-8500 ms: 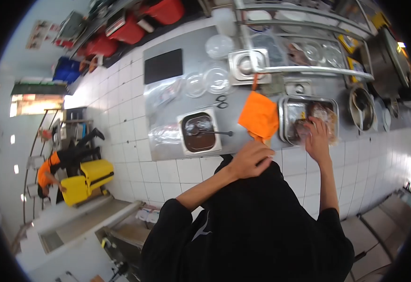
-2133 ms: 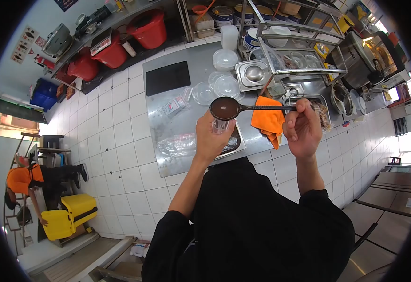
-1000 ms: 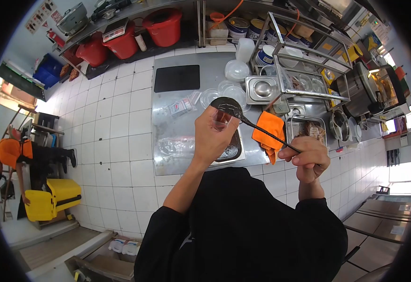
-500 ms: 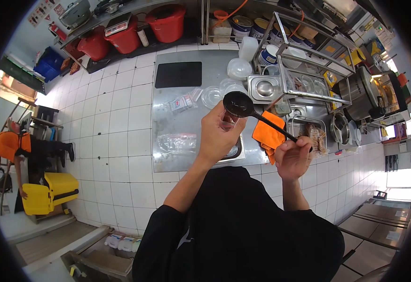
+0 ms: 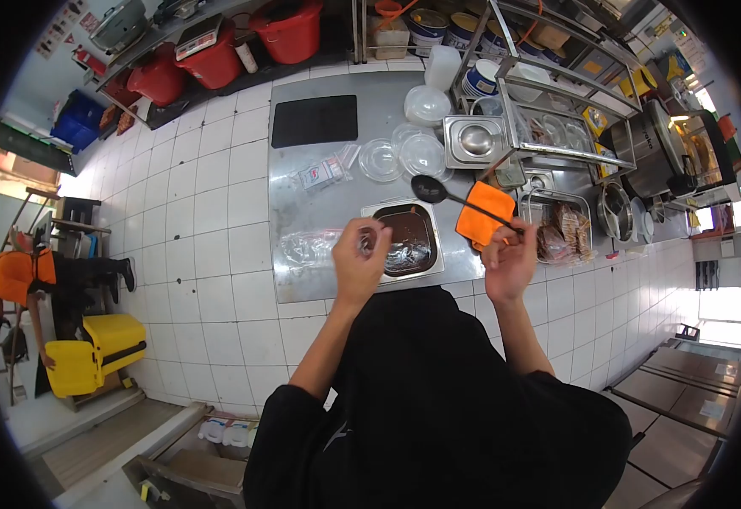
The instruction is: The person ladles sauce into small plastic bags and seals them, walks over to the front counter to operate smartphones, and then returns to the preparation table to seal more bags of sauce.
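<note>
Between the thumb and fingers of your right hand (image 5: 509, 270), the black ladle (image 5: 475, 206) is pinched near its handle end; the grip is closed but looks light. Risk 1: with the bowl's weight so far out, the handle could roll and tip whatever the bowl carries. How much that is cannot be told from this view.

Your left hand (image 5: 357, 276) is curled round what looks like a small clear cup (image 5: 369, 241), at the left rim of the steel pan (image 5: 438, 259) of brown sauce (image 5: 409, 256). Fingers hide most of the cup; fill level unclear. Risk 2: a hard squeeze could buckle thin walls, and a tilt could spill any contents.

Farther out, the ladle's bowl shows past the pan's far rim. Risk 3: a drip there would probably land on the steel table (image 5: 379, 102), not in the sauce. The handle crosses in front of the orange cloth (image 5: 482, 222); contact undetermined. If it dips, sauce could mark the cloth.

Beyond the bowl lie clear lids (image 5: 423, 156); a wide swing could spatter them. Right of your right hand, the metal tray (image 5: 538, 206) holds wrapped food (image 5: 570, 229), which a careless backswing could catch.
</note>
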The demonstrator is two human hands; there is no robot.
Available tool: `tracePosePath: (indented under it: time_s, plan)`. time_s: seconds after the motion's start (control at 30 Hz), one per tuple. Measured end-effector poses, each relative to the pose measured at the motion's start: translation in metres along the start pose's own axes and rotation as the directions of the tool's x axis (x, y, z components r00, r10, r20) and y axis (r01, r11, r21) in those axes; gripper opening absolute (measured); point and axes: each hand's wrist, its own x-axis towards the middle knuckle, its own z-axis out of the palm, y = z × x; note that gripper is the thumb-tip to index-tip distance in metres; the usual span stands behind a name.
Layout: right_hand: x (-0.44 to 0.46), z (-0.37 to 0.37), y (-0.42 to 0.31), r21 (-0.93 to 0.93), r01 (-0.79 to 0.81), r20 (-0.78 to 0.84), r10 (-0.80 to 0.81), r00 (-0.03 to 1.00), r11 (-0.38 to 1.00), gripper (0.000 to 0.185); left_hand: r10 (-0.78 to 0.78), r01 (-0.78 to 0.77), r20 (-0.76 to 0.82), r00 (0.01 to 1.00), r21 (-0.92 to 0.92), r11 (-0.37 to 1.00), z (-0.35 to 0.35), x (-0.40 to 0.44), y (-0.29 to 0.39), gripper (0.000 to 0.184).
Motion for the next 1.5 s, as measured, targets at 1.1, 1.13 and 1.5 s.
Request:
tracePosePath:
  time_s: [1.1,1.13,1.5]
  plan:
    - [-0.036,-0.004,-0.042,-0.374,0.156,0.219,-0.076,0.973,0.914,0.014,-0.042,0.057,0.536,0.843,-0.012,0.998,0.078,-0.019,0.07,0.014]
    - [-0.038,-0.011,-0.052,-0.407,0.149,0.191,-0.076,0.979,0.901,0.013,0.015,0.011,0.571,0.82,-0.041,0.999,0.092,-0.018,0.072,0.012]
    - [-0.038,-0.098,-0.134,-0.518,0.119,0.044,-0.112,0.993,0.847,0.014,-0.011,0.102,0.671,0.742,-0.097,0.99,0.209,-0.037,0.065,0.011]
